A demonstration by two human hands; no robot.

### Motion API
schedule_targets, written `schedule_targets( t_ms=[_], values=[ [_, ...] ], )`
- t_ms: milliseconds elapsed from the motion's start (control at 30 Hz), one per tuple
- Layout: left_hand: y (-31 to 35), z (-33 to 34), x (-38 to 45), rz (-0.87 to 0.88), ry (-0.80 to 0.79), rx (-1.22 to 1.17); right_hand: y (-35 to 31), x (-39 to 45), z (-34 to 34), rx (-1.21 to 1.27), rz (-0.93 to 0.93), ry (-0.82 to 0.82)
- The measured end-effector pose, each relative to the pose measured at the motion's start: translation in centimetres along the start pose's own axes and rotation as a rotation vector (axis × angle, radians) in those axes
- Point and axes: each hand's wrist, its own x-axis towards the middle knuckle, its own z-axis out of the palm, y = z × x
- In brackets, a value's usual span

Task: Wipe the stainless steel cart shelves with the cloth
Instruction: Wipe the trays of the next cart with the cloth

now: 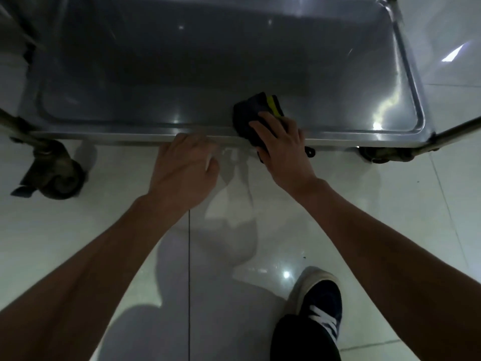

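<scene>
We look down on the lowest shelf (182,74) of a stainless steel cart (406,74), its shallow tray dim and streaked with reflections. Our right hand (282,149) presses a dark cloth (256,110) with a yellow stripe against the shelf's near rim, right of the middle; the fingers (263,128) lie spread and fairly straight on top of it, the cloth draping over the edge beneath the palm. Our left hand (182,165) rests at the same rim just left of the cloth, fingers curled over the edge, though blur keeps us from telling how firmly they grip. A caster wheel (56,173) stands at the left corner on the glossy white tiled floor (104,230). A dark sneaker (321,306) with white stripes shows at lower right. We can read no writing or label anywhere.
</scene>
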Motion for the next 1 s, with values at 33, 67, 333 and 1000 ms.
schedule_targets(
  t_ms=[33,67,333,1000],
  values=[
    [0.1,-0.7,-0.8,-0.028,-0.030,-0.009,-0.9,-0.2,-0.6,0.031,0.003,-0.018],
    [0.2,-1.5,-1.7,-0.053,-0.061,-0.019,-2.0,-0.5,-1.3,0.070,0.008,-0.049],
    [1.7,-13.5,-9.6,-0.096,-0.228,0.027,-12.0,-8.0,-12.4,0.267,0.140,-0.220],
    [17.1,-50.3,-23.7,-0.070,-0.263,-0.024,-25.1,-21.2,-53.0,0.512,0.344,-0.164]
  ],
)
